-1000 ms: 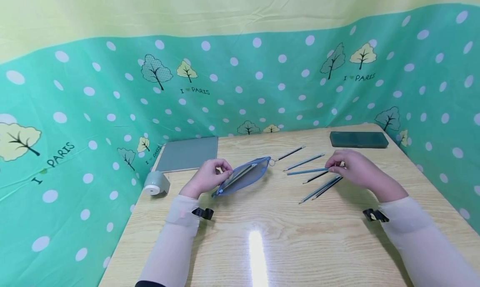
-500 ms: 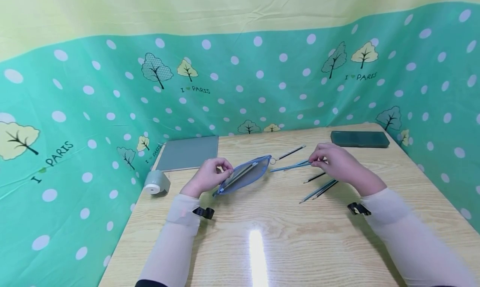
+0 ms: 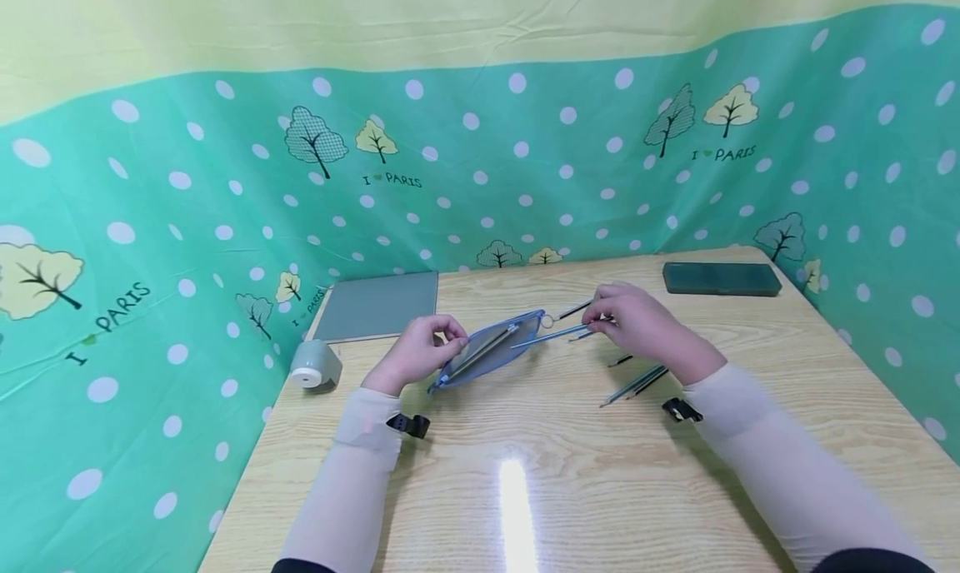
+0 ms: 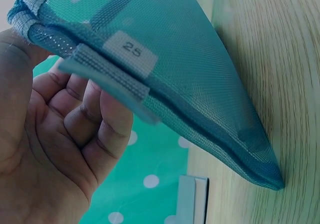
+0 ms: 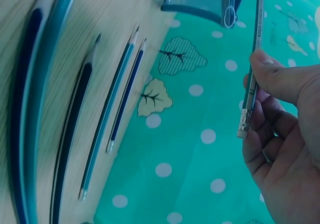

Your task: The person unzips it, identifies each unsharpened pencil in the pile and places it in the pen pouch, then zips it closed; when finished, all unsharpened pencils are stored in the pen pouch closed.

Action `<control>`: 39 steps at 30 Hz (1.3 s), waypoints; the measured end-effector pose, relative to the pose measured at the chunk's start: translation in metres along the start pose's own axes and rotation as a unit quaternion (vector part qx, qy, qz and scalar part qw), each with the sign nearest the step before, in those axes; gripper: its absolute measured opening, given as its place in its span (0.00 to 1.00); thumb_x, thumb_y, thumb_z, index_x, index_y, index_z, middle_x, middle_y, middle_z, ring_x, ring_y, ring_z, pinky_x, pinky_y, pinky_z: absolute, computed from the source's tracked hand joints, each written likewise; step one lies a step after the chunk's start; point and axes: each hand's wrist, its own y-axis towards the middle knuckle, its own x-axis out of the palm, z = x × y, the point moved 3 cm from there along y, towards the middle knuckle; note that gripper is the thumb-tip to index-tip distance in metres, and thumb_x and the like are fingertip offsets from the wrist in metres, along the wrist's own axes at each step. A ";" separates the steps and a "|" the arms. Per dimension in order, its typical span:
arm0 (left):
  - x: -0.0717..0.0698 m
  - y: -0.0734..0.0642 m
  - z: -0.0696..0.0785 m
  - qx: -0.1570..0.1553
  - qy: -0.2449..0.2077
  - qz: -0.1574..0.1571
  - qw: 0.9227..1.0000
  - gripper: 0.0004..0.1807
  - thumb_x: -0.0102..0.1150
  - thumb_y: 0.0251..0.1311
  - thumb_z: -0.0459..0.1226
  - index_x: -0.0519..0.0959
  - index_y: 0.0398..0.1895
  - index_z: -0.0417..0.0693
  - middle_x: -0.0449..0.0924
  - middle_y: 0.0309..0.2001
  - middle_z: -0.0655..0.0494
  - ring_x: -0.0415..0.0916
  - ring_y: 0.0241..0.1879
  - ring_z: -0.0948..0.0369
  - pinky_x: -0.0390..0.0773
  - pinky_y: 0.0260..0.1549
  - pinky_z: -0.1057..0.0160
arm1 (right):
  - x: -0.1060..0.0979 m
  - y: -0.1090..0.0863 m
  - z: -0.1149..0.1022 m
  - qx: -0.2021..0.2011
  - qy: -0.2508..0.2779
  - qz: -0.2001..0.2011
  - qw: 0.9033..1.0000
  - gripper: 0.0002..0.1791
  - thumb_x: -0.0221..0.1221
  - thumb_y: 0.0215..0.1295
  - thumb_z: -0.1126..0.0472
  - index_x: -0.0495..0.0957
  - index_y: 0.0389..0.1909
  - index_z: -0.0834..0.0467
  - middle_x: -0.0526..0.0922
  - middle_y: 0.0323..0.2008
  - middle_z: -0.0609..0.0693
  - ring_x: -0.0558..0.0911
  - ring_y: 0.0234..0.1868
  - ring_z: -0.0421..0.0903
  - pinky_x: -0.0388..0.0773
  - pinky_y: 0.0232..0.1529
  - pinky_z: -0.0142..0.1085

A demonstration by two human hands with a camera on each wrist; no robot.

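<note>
My left hand [image 3: 418,355] holds the edge of a blue mesh zip pouch [image 3: 497,363], its opening spread. In the left wrist view the thumb and fingers grip the pouch [image 4: 195,74] beside a tag marked 25. Several slim pencils show inside the pouch. My right hand [image 3: 637,325] pinches a blue pencil [image 3: 553,335] near its eraser end. That pencil points left, its tip at the pouch's right part; whether it is inside cannot be told. In the right wrist view, thumb and fingers pinch the pencil [image 5: 253,84].
Several loose pencils [image 3: 628,387] lie on the wooden table [image 3: 600,490] below the right hand. A dark green case [image 3: 722,279] is at the back right. A grey board [image 3: 382,306] lies at the back left, with a small pale device [image 3: 313,365] nearby.
My right hand has moved left with the pencil, away from the loose pencils, bringing its tip to the pouch. The left hand and pouch have stayed in place.
</note>
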 end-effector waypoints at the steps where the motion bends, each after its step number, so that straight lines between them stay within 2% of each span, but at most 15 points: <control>1: 0.000 0.000 0.000 0.000 0.000 0.000 1.000 0.03 0.63 0.73 0.38 0.84 0.40 0.53 0.80 0.36 0.55 0.74 0.19 0.60 0.75 0.19 0.62 | 0.001 0.002 -0.002 -0.003 -0.002 0.000 1.000 0.07 0.73 0.63 0.68 0.91 0.38 0.53 0.79 0.33 0.40 0.78 0.37 0.45 0.75 0.39 0.42; 13: 0.003 0.000 -0.002 0.000 -0.004 -0.001 1.000 0.03 0.63 0.73 0.38 0.84 0.40 0.52 0.80 0.37 0.55 0.74 0.19 0.60 0.76 0.19 0.62 | 0.021 0.027 -0.020 -0.040 -0.017 0.012 0.999 0.07 0.75 0.60 0.66 0.91 0.37 0.51 0.81 0.35 0.42 0.79 0.40 0.46 0.76 0.43 0.43; 26: 0.006 0.002 -0.001 0.012 -0.008 -0.005 1.000 0.03 0.63 0.74 0.38 0.83 0.40 0.53 0.80 0.36 0.54 0.75 0.19 0.59 0.77 0.19 0.60 | 0.047 0.045 -0.045 -0.100 -0.027 0.026 0.994 0.09 0.77 0.57 0.65 0.92 0.36 0.50 0.79 0.33 0.44 0.74 0.36 0.46 0.73 0.41 0.42; 39: 0.007 0.003 0.002 -0.002 -0.014 -0.013 1.000 0.03 0.63 0.74 0.37 0.84 0.41 0.50 0.80 0.36 0.53 0.77 0.19 0.58 0.76 0.19 0.62 | 0.071 0.059 -0.065 -0.099 -0.023 0.002 0.995 0.07 0.75 0.60 0.64 0.92 0.38 0.51 0.80 0.35 0.42 0.76 0.39 0.45 0.75 0.43 0.40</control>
